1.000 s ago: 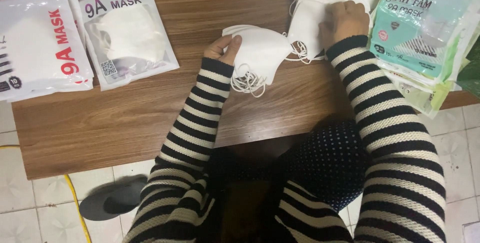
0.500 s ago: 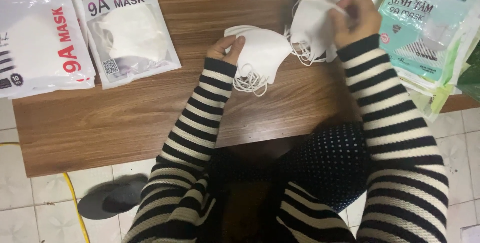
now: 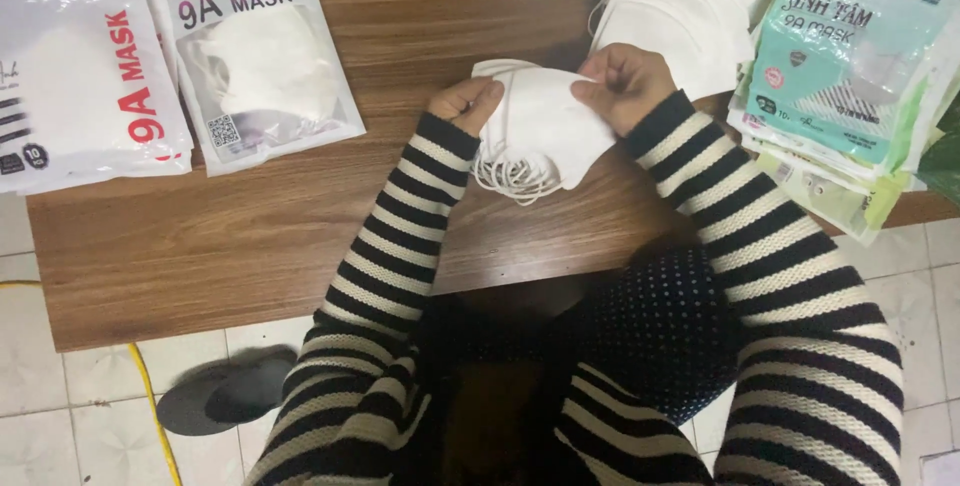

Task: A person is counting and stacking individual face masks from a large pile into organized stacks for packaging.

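The left hand's (image 3: 463, 104) fingers (image 3: 480, 96) curled behind the stack of white masks (image 3: 540, 126), hiding their tips. The white packet (image 3: 70, 76) ran off the left edge, and the mask pile (image 3: 690, 6) off the top.

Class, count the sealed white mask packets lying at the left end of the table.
2: one white packet at the far left edge, another beside it toward the hands. A further packet edge shows beneath, so more may be hidden.

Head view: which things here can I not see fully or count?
- Small stack of white folded face masks: number unclear; layers overlap, both hands cover its sides.
- Left hand fingertips: curled behind the masks.
- Large heap of white masks: cut by top edge.
- Dark slipper: blurred.
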